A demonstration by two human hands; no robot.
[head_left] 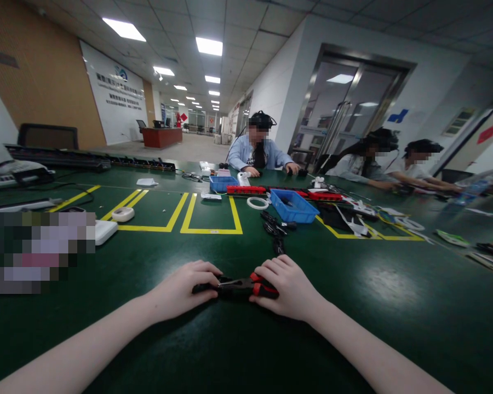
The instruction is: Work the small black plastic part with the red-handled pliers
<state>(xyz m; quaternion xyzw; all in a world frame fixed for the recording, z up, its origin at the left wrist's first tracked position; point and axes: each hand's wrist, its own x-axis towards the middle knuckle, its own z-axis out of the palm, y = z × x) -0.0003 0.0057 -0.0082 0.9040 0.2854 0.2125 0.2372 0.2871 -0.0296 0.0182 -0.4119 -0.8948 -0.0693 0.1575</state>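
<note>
My right hand (287, 284) is closed around the red and black handles of a pair of pliers (240, 284). The metal jaws point left and meet the edge of a small black object (205, 287). That dark piece sits between the thumb and fingers of my left hand (183, 288); its exact kind is hard to make out. Both hands are low over the green tabletop (230, 350), close together. Just beyond my right hand lies a bundle of black cables (277, 241).
A blue bin (292, 206) and a white ring (257, 203) stand ahead. Red strips (246, 190) run behind, near another blue bin (223, 183). Yellow tape marks (211, 231) line the table. A white box (105, 232) sits left. Co-workers (261, 148) sit across and to the right.
</note>
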